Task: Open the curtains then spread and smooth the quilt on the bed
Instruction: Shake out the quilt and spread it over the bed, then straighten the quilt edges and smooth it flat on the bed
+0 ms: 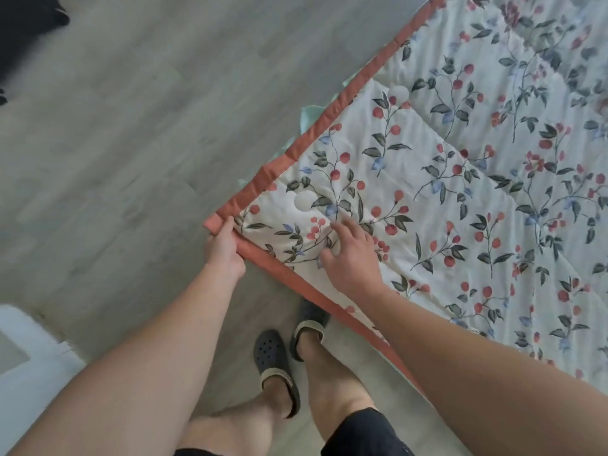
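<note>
Head view, quilt: the floral quilt (460,179) covers the bed across the right of the frame, its corner at centre left.
Left grip: the left hand (225,250) pinches the salmon border (279,164) at that corner.
Right grip: the right hand (352,258) lies with relaxed fingers on the fabric, holding nothing.
Key relation: the border runs toward the upper right from the corner; the left hand is nearer it.
Floor: grey wood planks (131,126) at left.
</note>
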Action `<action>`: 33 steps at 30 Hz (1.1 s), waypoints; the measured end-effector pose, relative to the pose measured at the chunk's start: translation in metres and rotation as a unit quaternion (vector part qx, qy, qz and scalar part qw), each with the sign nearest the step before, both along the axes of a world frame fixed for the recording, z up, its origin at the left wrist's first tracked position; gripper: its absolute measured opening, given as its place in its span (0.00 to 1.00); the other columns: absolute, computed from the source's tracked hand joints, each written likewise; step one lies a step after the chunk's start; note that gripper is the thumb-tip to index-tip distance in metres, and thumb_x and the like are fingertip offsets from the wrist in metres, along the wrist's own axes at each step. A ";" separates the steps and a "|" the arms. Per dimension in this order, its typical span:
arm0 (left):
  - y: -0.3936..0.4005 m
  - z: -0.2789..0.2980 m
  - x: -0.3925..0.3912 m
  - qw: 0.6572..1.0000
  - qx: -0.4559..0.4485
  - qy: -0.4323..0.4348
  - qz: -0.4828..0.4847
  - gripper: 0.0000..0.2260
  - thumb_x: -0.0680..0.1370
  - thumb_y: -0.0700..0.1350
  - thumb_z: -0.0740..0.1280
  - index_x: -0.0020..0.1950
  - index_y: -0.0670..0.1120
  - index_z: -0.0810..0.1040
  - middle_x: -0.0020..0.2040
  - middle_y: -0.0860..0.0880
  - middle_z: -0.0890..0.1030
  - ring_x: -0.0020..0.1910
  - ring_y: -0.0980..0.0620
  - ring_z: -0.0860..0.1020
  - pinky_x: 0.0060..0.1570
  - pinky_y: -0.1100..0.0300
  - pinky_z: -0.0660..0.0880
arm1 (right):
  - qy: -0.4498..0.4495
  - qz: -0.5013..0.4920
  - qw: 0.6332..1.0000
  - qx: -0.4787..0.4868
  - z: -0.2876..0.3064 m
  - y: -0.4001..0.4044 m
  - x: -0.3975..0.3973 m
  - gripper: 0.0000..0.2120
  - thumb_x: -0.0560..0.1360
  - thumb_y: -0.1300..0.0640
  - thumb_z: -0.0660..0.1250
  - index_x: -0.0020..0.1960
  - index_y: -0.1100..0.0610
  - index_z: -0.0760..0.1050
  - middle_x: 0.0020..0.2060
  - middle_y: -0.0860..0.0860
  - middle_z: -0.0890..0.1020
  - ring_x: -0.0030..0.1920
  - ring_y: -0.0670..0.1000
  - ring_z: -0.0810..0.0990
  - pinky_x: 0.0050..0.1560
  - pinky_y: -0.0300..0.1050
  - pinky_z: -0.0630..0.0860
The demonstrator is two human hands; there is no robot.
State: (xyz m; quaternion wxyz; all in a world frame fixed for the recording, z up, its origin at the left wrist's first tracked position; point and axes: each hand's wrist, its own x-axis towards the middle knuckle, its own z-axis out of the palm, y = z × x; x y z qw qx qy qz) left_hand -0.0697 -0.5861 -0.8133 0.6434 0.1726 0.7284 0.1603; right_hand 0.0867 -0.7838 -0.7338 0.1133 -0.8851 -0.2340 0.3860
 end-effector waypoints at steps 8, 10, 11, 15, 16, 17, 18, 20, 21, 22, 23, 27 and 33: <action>0.032 0.019 -0.009 0.995 0.007 0.093 0.017 0.11 0.78 0.46 0.76 0.58 0.47 0.81 0.55 0.47 0.85 0.54 0.47 0.84 0.58 0.50 0.81 | 0.059 -0.004 0.996 -0.060 -0.008 0.028 0.018 0.34 0.80 0.44 0.63 0.83 0.43 0.56 0.86 0.51 0.48 0.85 0.60 0.47 0.81 0.67 0.54; 0.033 0.021 -0.011 0.994 -0.062 0.086 -0.031 0.14 0.81 0.49 0.72 0.66 0.48 0.79 0.62 0.48 0.83 0.63 0.47 0.82 0.64 0.51 0.78 | 0.068 -0.013 0.995 -0.066 -0.006 0.030 0.019 0.35 0.80 0.44 0.63 0.84 0.43 0.55 0.86 0.50 0.48 0.85 0.58 0.46 0.82 0.66 0.53; 0.034 0.022 -0.011 0.990 -0.100 0.078 -0.054 0.15 0.84 0.49 0.68 0.70 0.48 0.77 0.66 0.48 0.81 0.67 0.47 0.80 0.65 0.53 0.75 | 0.070 -0.023 0.995 -0.063 -0.005 0.032 0.021 0.35 0.80 0.44 0.63 0.84 0.43 0.56 0.86 0.50 0.49 0.85 0.58 0.47 0.83 0.63 0.52; 0.034 0.039 -0.011 0.975 -0.168 0.075 -0.129 0.19 0.86 0.49 0.61 0.77 0.48 0.70 0.76 0.47 0.75 0.74 0.49 0.73 0.74 0.52 0.66 | 0.078 -0.061 0.993 -0.057 0.009 0.034 0.023 0.32 0.80 0.46 0.64 0.83 0.44 0.62 0.86 0.50 0.54 0.85 0.56 0.52 0.83 0.57 0.54; 0.034 0.047 -0.009 0.971 -0.173 0.064 -0.152 0.20 0.86 0.50 0.62 0.77 0.48 0.70 0.75 0.46 0.75 0.74 0.48 0.74 0.75 0.50 0.66 | 0.080 -0.067 0.993 -0.055 0.015 0.035 0.020 0.31 0.80 0.46 0.64 0.82 0.45 0.64 0.85 0.50 0.57 0.84 0.57 0.55 0.82 0.57 0.56; 0.030 0.053 -0.005 0.967 -0.179 0.048 -0.175 0.20 0.85 0.50 0.63 0.76 0.48 0.71 0.73 0.46 0.77 0.72 0.48 0.75 0.75 0.50 0.66 | 0.082 -0.065 0.993 -0.056 0.019 0.035 0.018 0.30 0.80 0.46 0.64 0.82 0.46 0.65 0.84 0.51 0.59 0.83 0.57 0.58 0.82 0.57 0.59; 0.028 0.060 0.002 0.962 -0.174 0.040 -0.205 0.19 0.83 0.50 0.65 0.74 0.48 0.74 0.69 0.47 0.79 0.69 0.48 0.77 0.74 0.50 0.67 | 0.082 -0.068 0.993 -0.056 0.026 0.034 0.014 0.30 0.81 0.46 0.63 0.81 0.48 0.66 0.83 0.52 0.62 0.82 0.57 0.61 0.81 0.56 0.61; 0.023 0.073 0.014 0.959 -0.126 0.060 -0.247 0.22 0.76 0.51 0.71 0.68 0.47 0.78 0.62 0.48 0.83 0.57 0.48 0.83 0.65 0.52 0.74 | 0.075 -0.085 0.992 -0.048 0.043 0.030 0.006 0.29 0.82 0.47 0.63 0.81 0.50 0.67 0.81 0.53 0.66 0.80 0.56 0.65 0.79 0.53 0.63; 0.021 0.073 0.020 0.957 -0.077 0.083 -0.266 0.26 0.71 0.52 0.73 0.68 0.46 0.78 0.62 0.46 0.83 0.54 0.46 0.84 0.62 0.49 0.78 | 0.074 -0.107 0.991 -0.040 0.052 0.026 0.000 0.28 0.82 0.48 0.63 0.81 0.51 0.67 0.81 0.53 0.67 0.79 0.56 0.66 0.77 0.51 0.64; 0.018 0.081 0.029 0.950 -0.029 0.100 -0.293 0.31 0.68 0.52 0.74 0.71 0.45 0.76 0.63 0.45 0.82 0.55 0.43 0.84 0.60 0.45 0.80 | 0.076 -0.138 0.987 -0.030 0.062 0.020 -0.007 0.28 0.83 0.49 0.63 0.82 0.51 0.66 0.80 0.52 0.68 0.79 0.55 0.67 0.76 0.50 0.65; 0.017 0.084 0.036 0.944 0.005 0.105 -0.313 0.34 0.67 0.51 0.74 0.73 0.46 0.73 0.65 0.44 0.81 0.56 0.42 0.83 0.57 0.44 0.82 | 0.082 -0.162 0.983 -0.021 0.069 0.017 -0.013 0.28 0.83 0.49 0.64 0.82 0.51 0.66 0.80 0.51 0.69 0.78 0.54 0.68 0.75 0.49 0.66; -0.025 0.133 0.075 0.895 0.045 0.049 -0.440 0.30 0.73 0.49 0.75 0.73 0.49 0.70 0.64 0.50 0.78 0.57 0.48 0.80 0.54 0.53 0.79 | 0.086 -0.276 0.957 -0.007 0.098 -0.026 -0.039 0.29 0.81 0.47 0.64 0.81 0.52 0.68 0.79 0.50 0.71 0.75 0.54 0.73 0.74 0.51 0.69; -0.111 0.175 0.101 0.755 0.083 0.033 -0.649 0.40 0.77 0.49 0.75 0.83 0.48 0.58 0.80 0.46 0.66 0.75 0.43 0.69 0.69 0.48 0.68 | 0.080 -0.404 0.911 0.016 0.128 -0.117 -0.064 0.27 0.81 0.49 0.64 0.79 0.50 0.69 0.77 0.49 0.73 0.75 0.54 0.73 0.72 0.51 0.69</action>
